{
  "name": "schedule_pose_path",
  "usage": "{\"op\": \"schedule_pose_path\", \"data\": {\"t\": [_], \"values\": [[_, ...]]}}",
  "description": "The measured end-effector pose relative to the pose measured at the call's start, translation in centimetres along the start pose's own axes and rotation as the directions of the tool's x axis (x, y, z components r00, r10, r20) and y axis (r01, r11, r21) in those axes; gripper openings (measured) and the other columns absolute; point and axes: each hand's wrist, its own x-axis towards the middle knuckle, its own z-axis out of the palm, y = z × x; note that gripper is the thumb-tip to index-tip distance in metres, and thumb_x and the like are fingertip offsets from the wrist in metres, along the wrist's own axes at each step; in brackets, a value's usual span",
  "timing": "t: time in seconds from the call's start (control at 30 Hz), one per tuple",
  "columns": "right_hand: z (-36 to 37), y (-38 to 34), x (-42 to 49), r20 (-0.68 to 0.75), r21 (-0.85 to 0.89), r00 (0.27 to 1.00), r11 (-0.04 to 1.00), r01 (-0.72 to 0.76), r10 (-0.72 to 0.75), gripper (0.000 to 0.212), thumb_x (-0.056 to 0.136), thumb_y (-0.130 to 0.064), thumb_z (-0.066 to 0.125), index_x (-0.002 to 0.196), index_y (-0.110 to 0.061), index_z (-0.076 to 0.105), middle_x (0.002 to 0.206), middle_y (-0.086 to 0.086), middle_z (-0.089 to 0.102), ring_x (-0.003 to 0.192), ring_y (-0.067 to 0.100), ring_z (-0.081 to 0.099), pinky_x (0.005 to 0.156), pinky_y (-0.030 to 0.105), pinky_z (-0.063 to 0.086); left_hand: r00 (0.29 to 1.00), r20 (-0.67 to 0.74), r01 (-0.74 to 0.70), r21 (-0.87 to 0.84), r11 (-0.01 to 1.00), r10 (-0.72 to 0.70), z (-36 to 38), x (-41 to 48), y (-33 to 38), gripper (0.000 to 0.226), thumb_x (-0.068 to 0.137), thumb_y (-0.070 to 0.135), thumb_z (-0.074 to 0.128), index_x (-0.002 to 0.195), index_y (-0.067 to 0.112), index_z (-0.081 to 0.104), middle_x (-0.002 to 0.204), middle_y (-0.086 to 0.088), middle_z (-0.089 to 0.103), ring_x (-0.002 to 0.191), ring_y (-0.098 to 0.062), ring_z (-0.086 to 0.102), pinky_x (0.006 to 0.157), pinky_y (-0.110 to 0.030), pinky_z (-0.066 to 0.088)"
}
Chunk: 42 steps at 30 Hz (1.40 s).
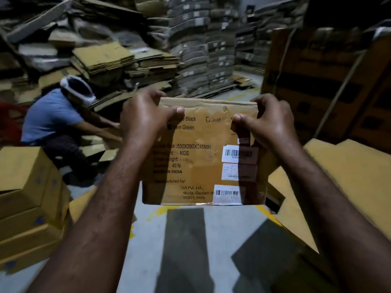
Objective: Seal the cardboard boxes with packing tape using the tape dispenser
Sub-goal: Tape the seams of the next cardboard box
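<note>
Evidently this is a handling step, not a taping one: a printed cardboard box (196, 163) is held up in the air in front of the person, above the grey floor (186, 246), with its labelled face turned toward the camera. The left hand (143, 123) grips the top left corner and the right hand (269, 125) grips the top right corner. On both, the thumb presses the near face while the fingers (155, 95) curl over the top edge, so each hand pinches the cardboard. White barcode labels (231, 154) sit on the right side of the face. Whether the flaps are closed, I cannot tell, since only this one side shows.

No tape dispenser is in view. My reading is that the box is being carried or turned into position, so sealing has not begun on it. The next move calls for setting it down on something steady with the flap seam facing up, freeing one hand, and finding the dispenser.

Another person (53, 121) in a blue shirt crouches to the left among flattened cartons (105, 58). Closed boxes (27, 182) are stacked at lower left, and tall cartons (317, 85) stand to the right.
</note>
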Motion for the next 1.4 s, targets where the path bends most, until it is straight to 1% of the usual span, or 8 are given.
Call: {"op": "schedule_pose_path", "data": {"t": [0.13, 0.3, 0.63, 0.77, 0.9, 1.03, 1.27, 1.4], "values": [[-6.1, -0.5, -1.4, -0.206, -0.033, 0.979, 0.999, -0.018, 0.011, 0.069, 0.068, -0.061, 0.078, 0.125, -0.029, 0.057, 0.122, 0.004, 0.057, 0.106, 0.017, 0.058, 0.077, 0.027, 0.052, 0.986, 0.007, -0.162, -0.123, 0.979, 0.164, -1.0, -0.4, 4.7, 0.058, 0.074, 0.047, 0.084, 0.126, 0.031, 0.064, 0.122, 0.008, 0.066, 0.104, -0.006, 0.06, 0.078, -0.025, 0.052], [-14.3, -0.4, -4.9, -0.412, -0.119, 0.911, 0.989, -0.092, 0.035, 0.067, 0.073, -0.054, 0.078, 0.13, -0.03, 0.053, 0.13, 0.005, 0.047, 0.107, 0.011, 0.048, 0.064, 0.013, 0.037, 0.942, 0.029, -0.304, -0.344, 0.888, 0.334, -0.3, -2.0, 10.5, 0.058, 0.069, 0.048, 0.086, 0.121, 0.033, 0.066, 0.117, 0.013, 0.066, 0.102, -0.001, 0.06, 0.08, -0.026, 0.056], [-25.7, 3.7, -14.7, -0.693, -0.318, 0.72, 0.883, -0.345, 0.032, 0.067, 0.074, -0.048, 0.08, 0.131, -0.024, 0.054, 0.131, 0.011, 0.045, 0.119, 0.023, 0.047, 0.086, 0.026, 0.044, 0.828, 0.124, -0.336, -0.672, 0.66, 0.547, 8.5, -9.8, 18.7, 0.063, 0.058, 0.059, 0.088, 0.113, 0.034, 0.072, 0.108, 0.011, 0.073, 0.099, -0.005, 0.067, 0.083, -0.034, 0.06], [-28.4, 7.0, -17.8, -0.733, -0.31, 0.677, 0.857, -0.412, 0.06, 0.065, 0.073, -0.044, 0.082, 0.129, -0.022, 0.056, 0.13, 0.013, 0.044, 0.121, 0.025, 0.046, 0.09, 0.028, 0.044, 0.78, 0.114, -0.37, -0.707, 0.602, 0.615, 12.2, -14.3, 21.0, 0.06, 0.064, 0.055, 0.088, 0.115, 0.029, 0.073, 0.111, 0.007, 0.073, 0.1, -0.008, 0.067, 0.079, -0.026, 0.058], [-30.1, 10.5, -19.5, -0.731, -0.316, 0.679, 0.847, -0.427, 0.07, 0.064, 0.074, -0.041, 0.082, 0.128, -0.017, 0.057, 0.129, 0.014, 0.042, 0.119, 0.025, 0.047, 0.089, 0.026, 0.045, 0.728, 0.127, -0.391, -0.73, 0.56, 0.674, 15.5, -17.7, 21.9, 0.06, 0.068, 0.056, 0.084, 0.119, 0.027, 0.07, 0.115, 0.004, 0.07, 0.103, -0.01, 0.065, 0.079, -0.038, 0.062], [-30.8, 14.4, -20.7, -0.715, -0.312, 0.694, 0.848, -0.427, 0.086, 0.063, 0.073, -0.042, 0.082, 0.125, -0.015, 0.058, 0.126, 0.014, 0.042, 0.114, 0.027, 0.05, 0.086, 0.03, 0.049, 0.698, 0.139, -0.393, -0.746, 0.538, 0.703, 18.6, -20.4, 22.1, 0.06, 0.069, 0.054, 0.082, 0.118, 0.021, 0.072, 0.116, 0.003, 0.068, 0.104, -0.008, 0.062, 0.082, -0.037, 0.061], [-29.4, 22.7, -23.5, -0.677, -0.214, 0.705, 0.86, -0.464, 0.212, 0.066, 0.067, -0.057, 0.077, 0.121, -0.024, 0.057, 0.118, 0.006, 0.042, 0.105, 0.027, 0.053, 0.081, 0.047, 0.056, 0.664, 0.266, -0.351, -0.714, 0.606, 0.699, 25.1, -25.1, 20.1, 0.067, 0.067, 0.069, 0.072, 0.118, 0.027, 0.073, 0.132, -0.011, 0.063, 0.116, -0.022, 0.062, 0.089, -0.042, 0.059], [-29.6, 25.7, -24.1, -0.648, -0.192, 0.722, 0.865, -0.463, 0.243, 0.067, 0.065, -0.048, 0.084, 0.119, -0.016, 0.061, 0.119, 0.009, 0.042, 0.106, 0.027, 0.052, 0.084, 0.044, 0.056, 0.655, 0.32, -0.358, -0.667, 0.654, 0.685, 27.5, -26.9, 19.3, 0.064, 0.069, 0.067, 0.075, 0.121, 0.03, 0.07, 0.139, -0.013, 0.058, 0.122, -0.024, 0.06, 0.091, -0.042, 0.059]]}}
